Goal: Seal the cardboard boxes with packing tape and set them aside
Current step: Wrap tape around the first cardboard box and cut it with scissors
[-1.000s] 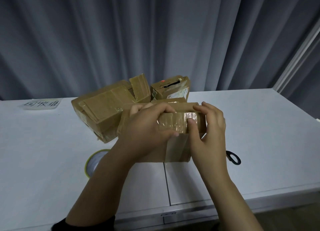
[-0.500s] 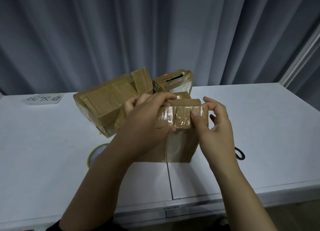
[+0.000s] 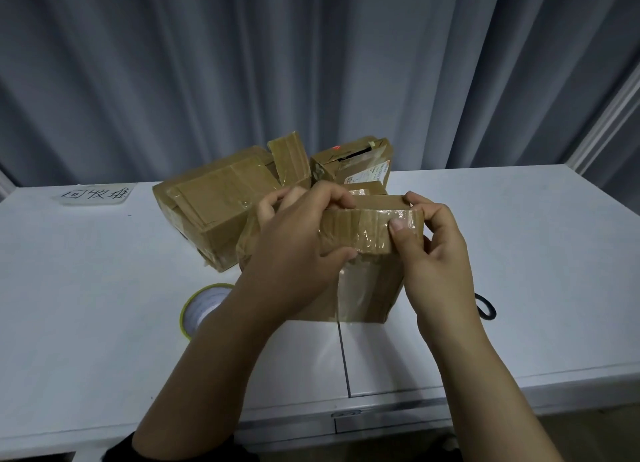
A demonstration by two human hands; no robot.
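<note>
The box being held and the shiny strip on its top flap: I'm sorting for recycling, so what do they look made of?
The box looks like brown corrugated cardboard, matte; faint ribbing shows through the folded flap. The strip seems to be clear plastic packing tape, glossy; it wrinkles and catches bright glints, with the brown showing through.

Beyond the left hand (image 3: pixel 294 243) and right hand (image 3: pixel 441 257), a pile of taped boxes (image 3: pixel 221 198) crowds the held box (image 3: pixel 367 288), blocking the far side. Right of the right hand the table (image 3: pixel 530 240) lies open, save a black loop handle (image 3: pixel 486 310) by the wrist; a tape roll (image 3: pixel 201 305) sits beside the left forearm.
</note>
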